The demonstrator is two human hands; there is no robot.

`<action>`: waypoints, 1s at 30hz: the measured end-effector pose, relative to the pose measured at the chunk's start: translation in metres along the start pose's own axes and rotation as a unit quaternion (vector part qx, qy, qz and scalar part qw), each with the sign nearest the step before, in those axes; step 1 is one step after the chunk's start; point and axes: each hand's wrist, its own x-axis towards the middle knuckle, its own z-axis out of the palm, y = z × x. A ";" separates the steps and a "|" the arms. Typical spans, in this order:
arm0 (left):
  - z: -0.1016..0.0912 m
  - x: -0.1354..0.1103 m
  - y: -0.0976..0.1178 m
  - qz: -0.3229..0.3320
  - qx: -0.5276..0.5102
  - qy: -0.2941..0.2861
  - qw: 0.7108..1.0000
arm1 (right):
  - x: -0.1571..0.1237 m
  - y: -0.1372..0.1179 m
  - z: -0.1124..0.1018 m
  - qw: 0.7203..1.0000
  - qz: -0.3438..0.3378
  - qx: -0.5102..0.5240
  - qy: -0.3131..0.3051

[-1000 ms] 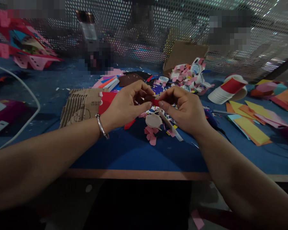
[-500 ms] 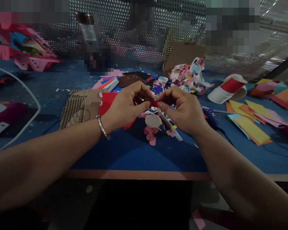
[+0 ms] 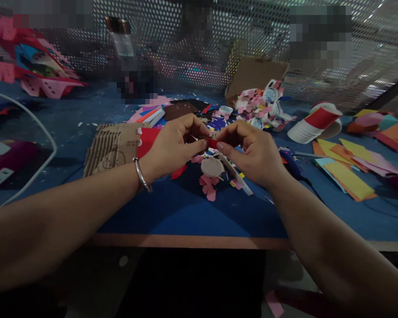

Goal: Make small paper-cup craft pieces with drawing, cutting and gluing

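Observation:
Between my two hands is a small piece of red paper (image 3: 212, 143), held just above the blue table. My left hand (image 3: 177, 143) pinches its left end with thumb and fingers. The right end is pinched by my right hand (image 3: 248, 148); much of the piece is hidden by the fingers. Below the hands lies a round beige disc (image 3: 211, 168) with pink paper cutouts (image 3: 208, 187) beside it. A clear stick (image 3: 241, 179) rests near my right hand. By my left wrist are a corrugated cardboard piece (image 3: 112, 148) and a red paper sheet (image 3: 149, 139).
Paper scraps (image 3: 219, 121) and a pile of decorated cups (image 3: 263, 104) lie behind the hands. Stacked paper cups (image 3: 313, 123), coloured paper sheets (image 3: 350, 176) and a dark blue tool (image 3: 287, 159) are on the right. A purple power strip (image 3: 15, 161) and white cable (image 3: 41, 126) are at left.
Both hands stay almost in place, still pinching the red paper. The fingers have shifted only slightly, and the objects on the table look the same.

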 end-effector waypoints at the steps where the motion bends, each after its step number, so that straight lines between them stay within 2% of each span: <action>1: 0.000 0.000 0.000 -0.015 -0.009 0.004 1.000 | 0.000 0.000 -0.001 1.000 0.000 -0.004 0.003; 7: 0.002 0.001 0.006 -0.152 -0.127 0.044 0.979 | -0.001 0.000 -0.002 0.999 -0.002 -0.004 0.035; 13: 0.005 0.001 0.014 -0.206 -0.216 0.075 0.952 | -0.001 0.003 0.002 0.996 0.014 0.047 0.068; 20: 0.008 -0.004 0.009 -0.183 -0.230 0.053 0.954 | -0.003 0.003 0.010 0.993 0.059 0.095 0.022; 25: 0.008 -0.007 0.005 -0.116 -0.196 0.007 0.974 | -0.001 -0.001 0.010 0.994 0.072 0.086 0.013; 30: 0.008 -0.008 0.002 -0.065 -0.163 -0.011 0.984 | 0.002 0.001 0.009 0.995 0.061 0.082 0.014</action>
